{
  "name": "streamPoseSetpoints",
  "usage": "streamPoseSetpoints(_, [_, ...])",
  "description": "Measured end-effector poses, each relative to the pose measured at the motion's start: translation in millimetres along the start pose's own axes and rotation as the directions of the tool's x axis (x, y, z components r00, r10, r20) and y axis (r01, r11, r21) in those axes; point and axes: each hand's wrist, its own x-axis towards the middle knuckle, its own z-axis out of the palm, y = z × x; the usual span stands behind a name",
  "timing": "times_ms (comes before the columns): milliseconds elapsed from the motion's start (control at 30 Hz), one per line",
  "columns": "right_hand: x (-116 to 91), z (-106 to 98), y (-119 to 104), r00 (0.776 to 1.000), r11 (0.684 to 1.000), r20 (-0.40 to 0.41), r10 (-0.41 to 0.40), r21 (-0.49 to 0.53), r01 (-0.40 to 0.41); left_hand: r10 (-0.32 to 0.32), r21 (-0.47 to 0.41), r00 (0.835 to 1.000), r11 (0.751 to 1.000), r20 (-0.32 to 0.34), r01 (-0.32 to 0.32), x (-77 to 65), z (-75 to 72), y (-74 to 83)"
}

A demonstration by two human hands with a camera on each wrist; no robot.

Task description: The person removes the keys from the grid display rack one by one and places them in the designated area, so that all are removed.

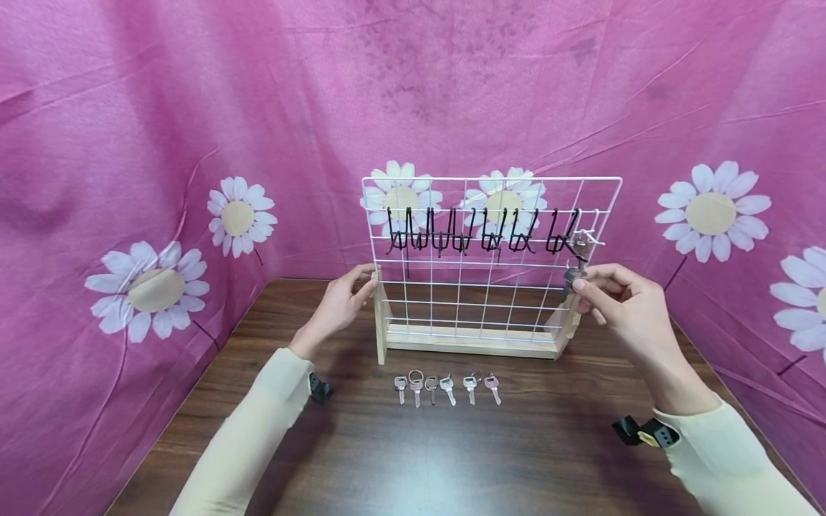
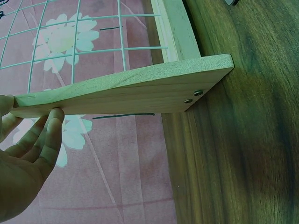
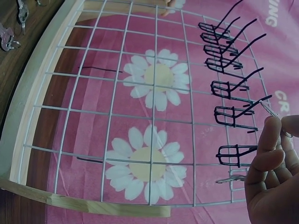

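Observation:
A white wire grid rack (image 1: 474, 287) stands on wooden side supports, with several black hooks (image 1: 493, 231) in a row along its upper part. My left hand (image 1: 345, 304) grips the top end of the left wooden side panel (image 2: 126, 91), fingertips against its outer face. At the rack's right edge my right hand (image 1: 622, 297) pinches a metal key (image 3: 268, 109); its tip overlaps the end of a black hook in the right wrist view, and the fingers hide much of it. Close beside these fingers, another key (image 3: 230, 179) hangs near the rack's right end.
Several loose keys (image 1: 448, 389), some with rings, lie in a row on the brown wooden table (image 1: 413, 466) in front of the rack. A pink cloth (image 1: 310, 93) with white daisies hangs behind and at both sides.

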Motion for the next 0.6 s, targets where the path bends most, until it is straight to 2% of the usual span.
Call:
streamPoseSetpoints(100, [-2,0,-2,1.0,1.0,0.005,-0.008,0.029,0.007,-0.002,0.004,1.0,1.0,0.0,0.002,0.0,0.2,-0.2])
streamPoseSetpoints(300, [-5,-1,-6,1.0,0.999,0.007,-0.03,-0.019,0.03,0.005,0.008,1.0,1.0,0.0,-0.005,0.5,0.6,-0.9])
streamPoseSetpoints(600, [-11,0,-9,0.998,0.998,0.036,-0.057,0.033,0.056,-0.001,0.014,1.0,1.0,0.003,0.0,0.8,0.4,-0.7])
